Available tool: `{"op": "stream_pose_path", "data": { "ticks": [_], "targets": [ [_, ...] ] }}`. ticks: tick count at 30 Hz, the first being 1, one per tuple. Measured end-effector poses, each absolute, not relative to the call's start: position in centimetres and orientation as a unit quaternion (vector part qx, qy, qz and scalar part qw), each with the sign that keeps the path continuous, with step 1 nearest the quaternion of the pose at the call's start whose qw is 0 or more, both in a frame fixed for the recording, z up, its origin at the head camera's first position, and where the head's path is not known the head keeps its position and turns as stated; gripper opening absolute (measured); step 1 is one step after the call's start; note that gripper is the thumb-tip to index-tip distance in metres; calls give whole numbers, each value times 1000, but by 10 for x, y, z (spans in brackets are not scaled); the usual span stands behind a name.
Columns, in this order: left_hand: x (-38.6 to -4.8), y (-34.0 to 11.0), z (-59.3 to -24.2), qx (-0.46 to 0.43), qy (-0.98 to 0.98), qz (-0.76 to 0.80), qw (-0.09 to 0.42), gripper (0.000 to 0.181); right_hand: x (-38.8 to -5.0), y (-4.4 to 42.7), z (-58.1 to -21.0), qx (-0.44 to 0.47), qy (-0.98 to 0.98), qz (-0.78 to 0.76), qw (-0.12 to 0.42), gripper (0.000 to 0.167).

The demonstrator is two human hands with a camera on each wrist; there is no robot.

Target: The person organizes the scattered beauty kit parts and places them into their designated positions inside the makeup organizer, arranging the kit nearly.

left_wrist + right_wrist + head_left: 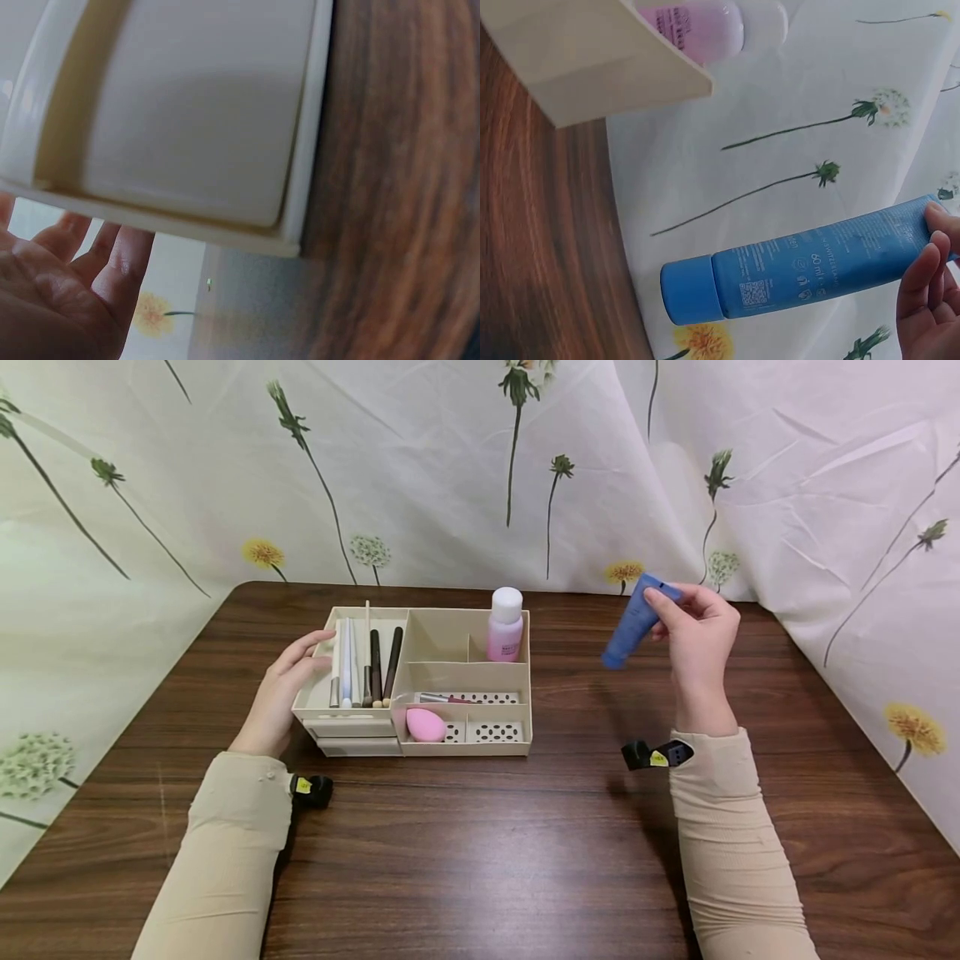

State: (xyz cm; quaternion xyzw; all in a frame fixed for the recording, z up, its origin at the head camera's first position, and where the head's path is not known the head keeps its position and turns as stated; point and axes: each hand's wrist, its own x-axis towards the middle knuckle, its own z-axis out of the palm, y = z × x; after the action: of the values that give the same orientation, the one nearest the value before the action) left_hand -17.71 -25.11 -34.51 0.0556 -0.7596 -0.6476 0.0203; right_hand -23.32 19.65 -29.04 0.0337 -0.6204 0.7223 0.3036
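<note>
My right hand (701, 631) pinches a blue squeeze tube (632, 622) by its flat end, above the table to the right of the organizer. In the right wrist view the tube (802, 262) points its cap away from the fingers. A cream desktop organizer (465, 749) stands left of centre. Against its left side rests my left hand (281, 693), fingers extended along the wall. In the left wrist view the fingers of the left hand (75, 277) lie behind the organizer's edge (225, 238), so their contact is partly hidden.
Inside the organizer are several brushes and pencils (375, 668), a pink bottle with a white cap (506, 625), a pink makeup sponge (426, 725) and a slim silver-and-red item (442, 698). The brown wood table (480, 860) meets a flower-printed cloth (450, 468) behind.
</note>
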Motion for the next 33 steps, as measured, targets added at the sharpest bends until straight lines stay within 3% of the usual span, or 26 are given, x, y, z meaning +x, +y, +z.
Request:
{"op": "stream_pose_path", "data": {
  "ticks": [13, 33],
  "targets": [
    [-178, -252, -344, 61, -775, -629, 16, 44, -221, 181, -280, 109, -562, 761, 306, 16],
    [-181, -254, -346, 54, -773, -632, 17, 44, -204, 155, -273, 174, -512, 800, 261, 24]
  ]
}}
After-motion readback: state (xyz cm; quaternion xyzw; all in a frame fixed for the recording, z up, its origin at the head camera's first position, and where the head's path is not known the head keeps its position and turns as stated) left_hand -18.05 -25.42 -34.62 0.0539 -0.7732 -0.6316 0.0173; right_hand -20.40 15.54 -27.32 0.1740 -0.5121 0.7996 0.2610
